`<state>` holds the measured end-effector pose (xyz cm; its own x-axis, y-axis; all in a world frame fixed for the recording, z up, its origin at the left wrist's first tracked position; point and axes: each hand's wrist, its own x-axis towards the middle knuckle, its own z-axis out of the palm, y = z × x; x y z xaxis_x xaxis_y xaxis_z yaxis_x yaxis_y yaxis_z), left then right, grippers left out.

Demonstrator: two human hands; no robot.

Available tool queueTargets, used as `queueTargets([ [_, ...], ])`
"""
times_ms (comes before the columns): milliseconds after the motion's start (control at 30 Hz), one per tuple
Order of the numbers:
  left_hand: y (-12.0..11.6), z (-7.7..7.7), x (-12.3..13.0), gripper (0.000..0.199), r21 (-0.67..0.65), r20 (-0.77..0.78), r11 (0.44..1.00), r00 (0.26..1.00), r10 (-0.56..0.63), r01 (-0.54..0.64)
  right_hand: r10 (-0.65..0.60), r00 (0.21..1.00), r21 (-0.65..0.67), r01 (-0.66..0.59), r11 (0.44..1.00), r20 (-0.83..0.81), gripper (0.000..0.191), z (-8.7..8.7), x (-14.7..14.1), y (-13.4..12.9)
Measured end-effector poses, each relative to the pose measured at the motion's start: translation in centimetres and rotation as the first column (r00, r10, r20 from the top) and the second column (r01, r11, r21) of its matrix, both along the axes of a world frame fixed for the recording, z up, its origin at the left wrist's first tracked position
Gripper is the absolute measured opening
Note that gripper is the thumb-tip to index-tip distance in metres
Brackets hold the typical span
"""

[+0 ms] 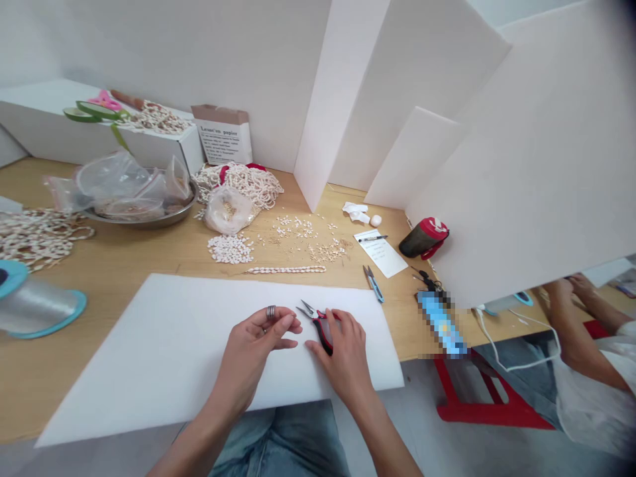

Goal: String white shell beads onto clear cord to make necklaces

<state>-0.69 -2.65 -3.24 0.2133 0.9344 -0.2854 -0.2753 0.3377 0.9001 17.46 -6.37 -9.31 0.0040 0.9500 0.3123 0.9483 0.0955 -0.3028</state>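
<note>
- Needle-nose pliers [324, 331], with red-and-black handles, lie across the palm of the right hand [345, 361], near the middle of the white foam sheet [124, 377]; the fingers wrap the handles and the tips point toward the left hand.
- The left hand [253, 348] is half-curled just beside the pliers tips. No object shows in it, but a small item could be hidden: cannot tell.
- Risk: the exposed tips could nick the left hand if the hands close together.
- Risk: a knock to the desk [124, 255] could scatter the loose shell beads [230, 250] lying behind the foam's far edge.
- Risk: the shell strand [285, 269] along that edge could be dragged if a sleeve catches it.
- Risk: the filament spool [37, 306] near the left edge could roll if disturbed.
- Surface: blue-handled snips [373, 283] and a paper note [381, 254] lie toward the right edge.
- Room: white partition boards [521, 165] stand along the far side; a co-worker's forearm [579, 344] shows at right.
</note>
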Motion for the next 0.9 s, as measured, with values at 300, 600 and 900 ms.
queueTargets([
  [300,-0.4,1.5,-1.0,0.02,0.068,-0.054,0.998,0.999,0.0,0.004,0.138,0.954,0.053,-0.128,0.99,-0.267,0.029,5.2,1.3,-1.3],
  [600,-1.2,1.6,-0.5,0.016,0.198,-0.163,0.98,0.986,0.02,0.013,0.267,0.964,0.163,-0.263,0.951,-0.006,0.049,10.3,2.2,-3.5],
  [900,-1.3,1.8,-0.4,0.016,0.213,-0.208,0.976,0.978,0.009,0.036,0.281,0.958,0.177,-0.286,0.942,0.056,0.052,10.1,2.4,-3.5],
])
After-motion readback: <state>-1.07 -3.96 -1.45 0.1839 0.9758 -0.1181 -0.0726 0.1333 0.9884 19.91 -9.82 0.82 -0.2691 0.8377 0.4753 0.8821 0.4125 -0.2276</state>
